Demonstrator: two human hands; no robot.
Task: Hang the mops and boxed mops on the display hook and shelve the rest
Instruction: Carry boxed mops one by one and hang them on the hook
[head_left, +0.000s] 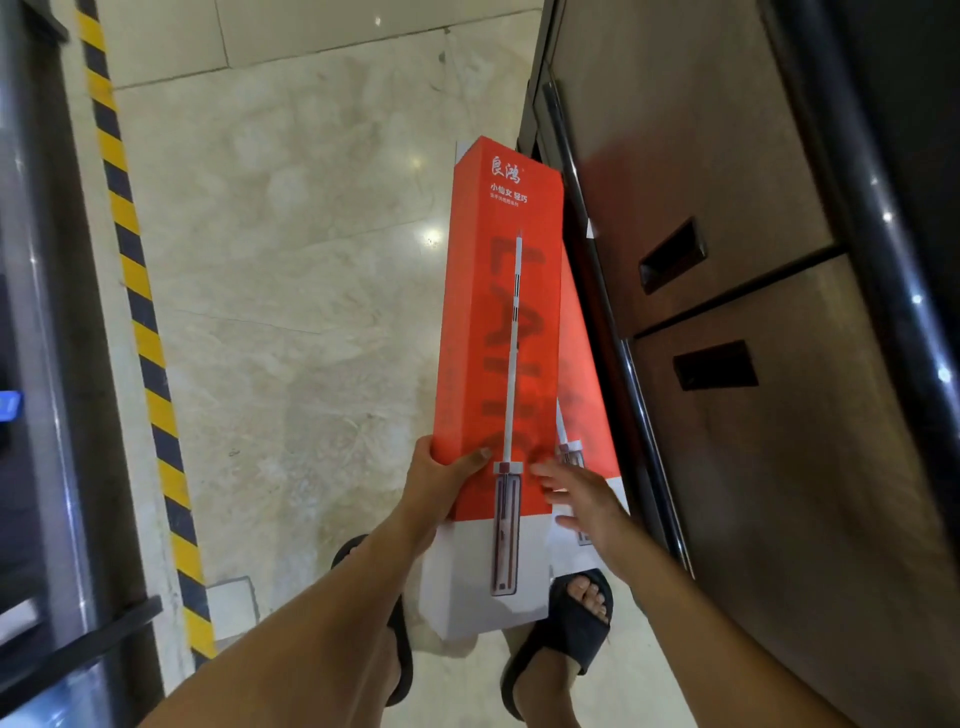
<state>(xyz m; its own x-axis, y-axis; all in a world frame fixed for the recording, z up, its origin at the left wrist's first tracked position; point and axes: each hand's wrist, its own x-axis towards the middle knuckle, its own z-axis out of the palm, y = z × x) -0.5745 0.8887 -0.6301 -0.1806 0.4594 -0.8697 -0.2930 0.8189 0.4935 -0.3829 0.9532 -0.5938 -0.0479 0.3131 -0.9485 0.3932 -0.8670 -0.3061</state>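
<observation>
A long red-and-white boxed mop (493, 322) with a mop picture on its face points away from me over the floor. My left hand (441, 483) grips its left edge near the white lower end, thumb across the front. A second boxed mop (582, 374) of the same kind lies behind it, against the brown cabinet. My right hand (582, 499) hovers blurred beside the front box with fingers spread, over the second box; it holds nothing.
A brown cabinet (727, 260) with recessed handles and a chrome rail (597, 291) runs along the right. A dark metal fixture (36, 364) stands at the left, beside a yellow-black hazard stripe (140, 322). Beige marble floor (291, 260) lies between. My sandalled feet are below.
</observation>
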